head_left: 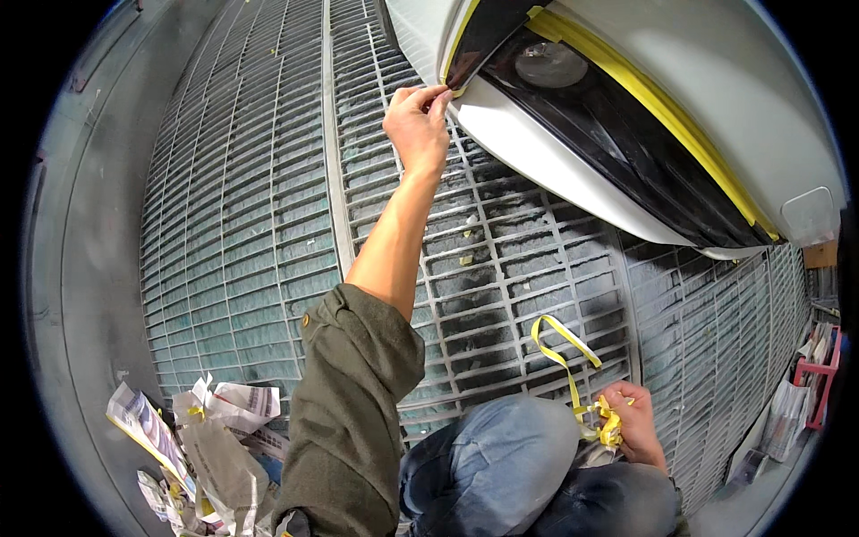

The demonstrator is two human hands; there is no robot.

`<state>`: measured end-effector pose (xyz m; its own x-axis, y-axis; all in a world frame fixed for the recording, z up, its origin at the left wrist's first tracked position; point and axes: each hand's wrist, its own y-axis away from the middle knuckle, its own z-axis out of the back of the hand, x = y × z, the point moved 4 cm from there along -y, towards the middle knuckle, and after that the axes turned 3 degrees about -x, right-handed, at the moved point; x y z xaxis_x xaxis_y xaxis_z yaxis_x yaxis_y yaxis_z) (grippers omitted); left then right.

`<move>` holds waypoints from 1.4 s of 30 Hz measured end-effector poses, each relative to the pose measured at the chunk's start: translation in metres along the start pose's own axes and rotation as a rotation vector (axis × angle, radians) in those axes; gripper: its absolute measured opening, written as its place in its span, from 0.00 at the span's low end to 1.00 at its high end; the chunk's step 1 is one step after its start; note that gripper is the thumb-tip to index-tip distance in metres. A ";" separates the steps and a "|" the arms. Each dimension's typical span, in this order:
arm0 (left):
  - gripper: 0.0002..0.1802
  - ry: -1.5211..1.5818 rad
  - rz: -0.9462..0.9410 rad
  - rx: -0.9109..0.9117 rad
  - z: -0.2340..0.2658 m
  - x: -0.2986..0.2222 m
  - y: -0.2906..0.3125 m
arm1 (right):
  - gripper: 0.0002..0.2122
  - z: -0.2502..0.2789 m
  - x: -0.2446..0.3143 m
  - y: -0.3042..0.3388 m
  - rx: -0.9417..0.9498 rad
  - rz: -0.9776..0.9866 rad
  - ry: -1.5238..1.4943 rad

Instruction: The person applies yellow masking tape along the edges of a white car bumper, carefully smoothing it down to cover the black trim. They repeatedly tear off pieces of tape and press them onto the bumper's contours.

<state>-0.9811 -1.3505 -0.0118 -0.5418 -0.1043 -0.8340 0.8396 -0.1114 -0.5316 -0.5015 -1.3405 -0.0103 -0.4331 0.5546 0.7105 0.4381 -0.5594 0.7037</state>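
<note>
My left hand [420, 125] reaches forward, its thumb and fingers pinched at the lower corner of a dark panel on a white vehicle body [555, 161]. A bit of yellow masking tape [460, 90] shows right at those fingertips. My right hand [633, 422], low by my knee, is closed around a crumpled wad of yellow masking tape [610, 426]. From this wad a loose strip of tape [553, 353] curls up over the floor grating. More yellow tape [667, 103] runs along the upper edge of the long black section [617, 134] of the vehicle.
Metal grating [242, 206] forms the floor, with small tape scraps [466, 260] on it. Crumpled paper and plastic [219, 447] lie heaped at the lower left beside a grey wall [98, 251]. A red rack [819, 380] stands at the far right.
</note>
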 end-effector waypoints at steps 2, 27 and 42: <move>0.05 -0.006 -0.023 -0.008 -0.003 0.002 0.001 | 0.09 0.005 -0.002 0.000 -0.021 0.003 -0.015; 0.07 -0.372 -0.322 0.046 -0.007 -0.010 -0.001 | 0.08 0.004 -0.003 0.004 0.004 -0.019 -0.079; 0.17 -0.236 0.145 0.182 -0.003 -0.011 0.020 | 0.09 0.006 0.003 0.006 0.075 0.018 -0.068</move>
<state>-0.9583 -1.3487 -0.0135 -0.4291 -0.3553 -0.8304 0.8995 -0.2517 -0.3571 -0.4953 -1.3379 -0.0038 -0.3715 0.5871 0.7192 0.5043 -0.5228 0.6873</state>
